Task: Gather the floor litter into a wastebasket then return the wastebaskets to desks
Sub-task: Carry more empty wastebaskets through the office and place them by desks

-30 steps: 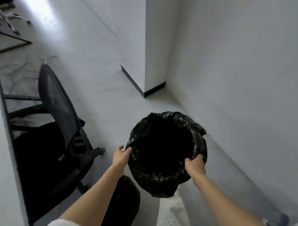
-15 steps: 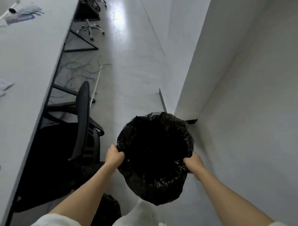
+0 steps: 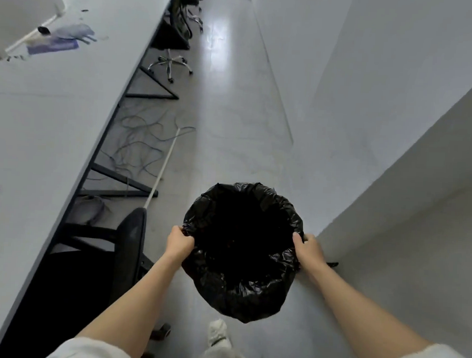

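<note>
While your left hand (image 3: 178, 242) and right hand (image 3: 307, 249) clamp their fingers on the round wastebasket lined with black plastic (image 3: 242, 249), held above the floor, carry it left to the long grey desk (image 3: 56, 122).

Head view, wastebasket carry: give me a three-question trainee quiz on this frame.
1. True or false: the wastebasket rests on the long desk.
2. Which grips its bag-lined rim? A) left hand only B) right hand only C) both
3. Fill in: the loose cables lie on the floor under the ____.

Key: 1 false, it is held above the floor beside the office chair; 2 C, one hand on each side; 3 desk.
</note>
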A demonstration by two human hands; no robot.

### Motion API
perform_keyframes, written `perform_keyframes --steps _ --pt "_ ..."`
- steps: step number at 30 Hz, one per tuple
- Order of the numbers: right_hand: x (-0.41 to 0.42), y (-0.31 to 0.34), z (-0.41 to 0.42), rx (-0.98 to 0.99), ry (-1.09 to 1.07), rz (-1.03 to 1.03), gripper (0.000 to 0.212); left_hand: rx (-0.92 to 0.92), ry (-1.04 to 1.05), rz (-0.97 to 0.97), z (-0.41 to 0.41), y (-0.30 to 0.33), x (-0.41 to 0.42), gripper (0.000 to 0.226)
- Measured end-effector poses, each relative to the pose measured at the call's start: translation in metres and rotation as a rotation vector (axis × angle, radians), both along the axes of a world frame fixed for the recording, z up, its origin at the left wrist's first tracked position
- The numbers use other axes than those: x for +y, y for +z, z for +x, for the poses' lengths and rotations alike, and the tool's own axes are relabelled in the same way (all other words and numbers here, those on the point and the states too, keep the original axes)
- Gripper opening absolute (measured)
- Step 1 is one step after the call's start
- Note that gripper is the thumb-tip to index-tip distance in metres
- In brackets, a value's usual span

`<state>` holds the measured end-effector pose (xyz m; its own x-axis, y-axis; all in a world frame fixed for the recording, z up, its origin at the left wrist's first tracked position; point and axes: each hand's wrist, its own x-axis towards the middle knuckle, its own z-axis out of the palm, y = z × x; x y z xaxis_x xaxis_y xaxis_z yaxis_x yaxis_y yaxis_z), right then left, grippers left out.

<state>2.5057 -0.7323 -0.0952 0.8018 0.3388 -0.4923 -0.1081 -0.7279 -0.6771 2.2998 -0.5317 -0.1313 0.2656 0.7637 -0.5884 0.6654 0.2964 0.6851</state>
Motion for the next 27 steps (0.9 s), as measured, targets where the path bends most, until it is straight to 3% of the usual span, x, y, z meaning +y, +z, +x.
perform_keyframes --steps 12,17,27 --pt "0.258 -0.021 0.178 -0.012 -0.032 -0.045 0.029 -0.036 0.074 0.037 0.170 -0.004 0.245 0.029" --pt "0.404 -0.042 0.287 0.014 0.025 -0.109 0.027 -0.004 0.112 -0.010 0.263 -0.009 0.375 0.003" --pt "0.645 -0.015 0.420 0.052 0.085 -0.055 0.014 0.009 0.235 -0.046 0.389 0.003 0.598 0.026"
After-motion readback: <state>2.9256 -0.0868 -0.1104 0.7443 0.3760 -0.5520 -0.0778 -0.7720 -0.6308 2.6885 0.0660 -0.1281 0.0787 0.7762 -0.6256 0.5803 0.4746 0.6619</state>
